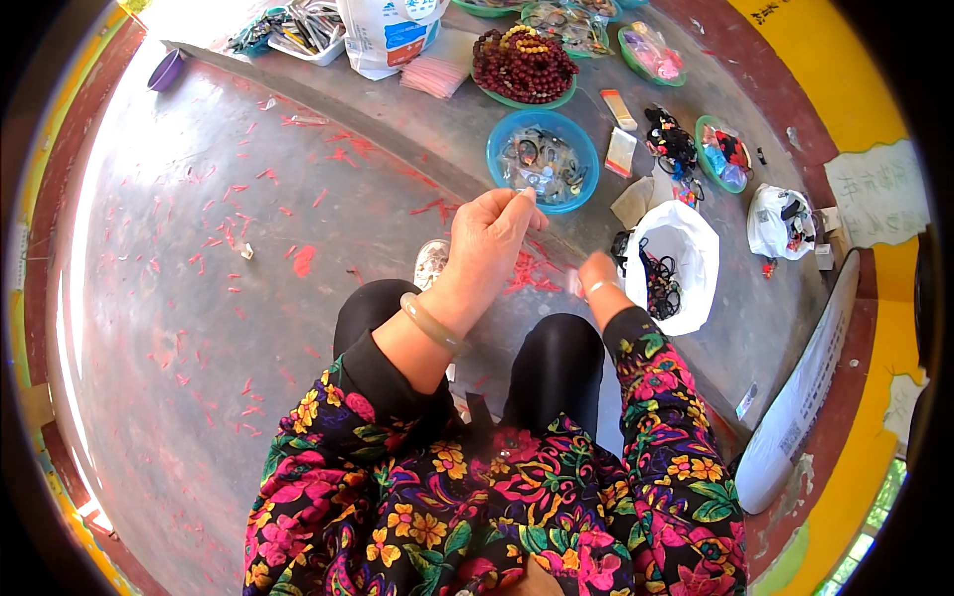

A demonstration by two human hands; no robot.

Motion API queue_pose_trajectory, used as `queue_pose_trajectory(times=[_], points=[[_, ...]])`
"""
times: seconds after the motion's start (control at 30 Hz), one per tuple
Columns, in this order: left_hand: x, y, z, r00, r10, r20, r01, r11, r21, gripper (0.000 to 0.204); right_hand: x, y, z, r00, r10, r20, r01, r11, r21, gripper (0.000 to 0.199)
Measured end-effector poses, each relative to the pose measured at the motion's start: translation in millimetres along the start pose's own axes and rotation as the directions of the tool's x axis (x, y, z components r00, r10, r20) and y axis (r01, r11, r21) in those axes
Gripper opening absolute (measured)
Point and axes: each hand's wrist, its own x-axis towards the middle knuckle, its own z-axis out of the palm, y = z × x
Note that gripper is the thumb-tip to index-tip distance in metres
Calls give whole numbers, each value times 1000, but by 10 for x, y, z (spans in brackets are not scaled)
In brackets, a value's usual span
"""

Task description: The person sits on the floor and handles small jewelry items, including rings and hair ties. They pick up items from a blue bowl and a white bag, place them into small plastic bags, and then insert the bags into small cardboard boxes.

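Observation:
My left hand [487, 238], a pale bangle on its wrist, reaches over the near edge of a blue bowl [591, 167]. Its thumb and fingers are pinched together at the rim; what they hold, if anything, is too small to make out. Inside the bowl lie many small clear plastic packets [542, 171], some with dark rings. My right hand [594, 273] is lower and to the right, beside an open white bag [702, 260] holding black cords [661, 283]. That hand is blurred and its fingers are mostly hidden.
Red scraps [303, 260] litter the grey floor. Beyond the blue bowl are dark red beads [517, 74] on a green dish, pink sticks [437, 68] and a white sack [368, 40]. Small boxes [620, 154], a green basket [717, 164] and another white bag [767, 223] stand to the right.

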Motion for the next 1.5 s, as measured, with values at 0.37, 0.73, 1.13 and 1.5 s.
queue_pose_trajectory(times=[0.37, 0.73, 1.13, 1.5], points=[[-3, -10, 17, 1000, -6, -11, 6, 1000, 4, 27, 21, -147, -99, 944, -311, -106, 295, 945, -144, 19], [41, 3, 55, 999, -10, -50, 8, 1000, -29, 26, 53, -1062, 73, 843, -515, -156, 533, 837, 122, 17], [40, -7, 34, 999, -40, -14, 40, 999, -16, 28, 123, -198, 313, 857, -430, 286, 513, 768, -384, 22], [6, 23, 37, 1000, -22, -16, 21, 998, -66, 26, 147, -194, 334, 882, -470, 18, 462, 859, -221, 20]])
